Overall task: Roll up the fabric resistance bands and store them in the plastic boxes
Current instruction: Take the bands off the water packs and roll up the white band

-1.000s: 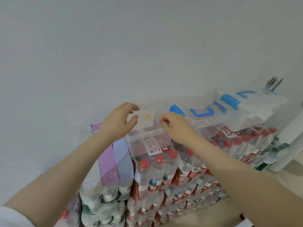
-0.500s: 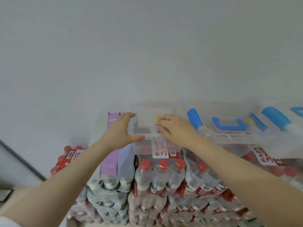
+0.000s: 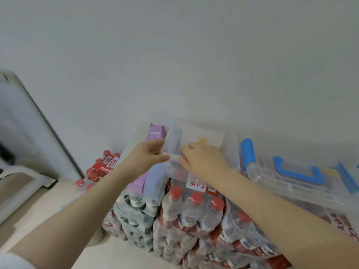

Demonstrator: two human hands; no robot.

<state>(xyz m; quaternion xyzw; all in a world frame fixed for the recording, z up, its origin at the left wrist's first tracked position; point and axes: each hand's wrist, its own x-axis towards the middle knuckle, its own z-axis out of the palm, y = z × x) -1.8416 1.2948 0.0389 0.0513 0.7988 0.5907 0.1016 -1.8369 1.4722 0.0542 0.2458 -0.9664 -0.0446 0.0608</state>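
Plastic boxes (image 3: pixel 291 177), two counted, are set on stacked bottle packs (image 3: pixel 194 214) against the wall; the larger has blue latches. The small clear box (image 3: pixel 202 140) is pinched at its left edge by the left hand (image 3: pixel 147 160), while the right hand (image 3: pixel 202 162) grips its front rim. Storing seems in hand; next, a rolled band must be fetched. Two bands (image 3: pixel 147 179) lie flat alongside.

Clear plastic box (image 3: pixel 202 144) sat on top of stacked shrink-wrapped bottle packs, against the wall, lid open. Inside at its left end: grey-blue fabric band (image 3: pixel 174 141), upright. Second clear box with blue handle and latches (image 3: pixel 297 177) just beside it, lid on.
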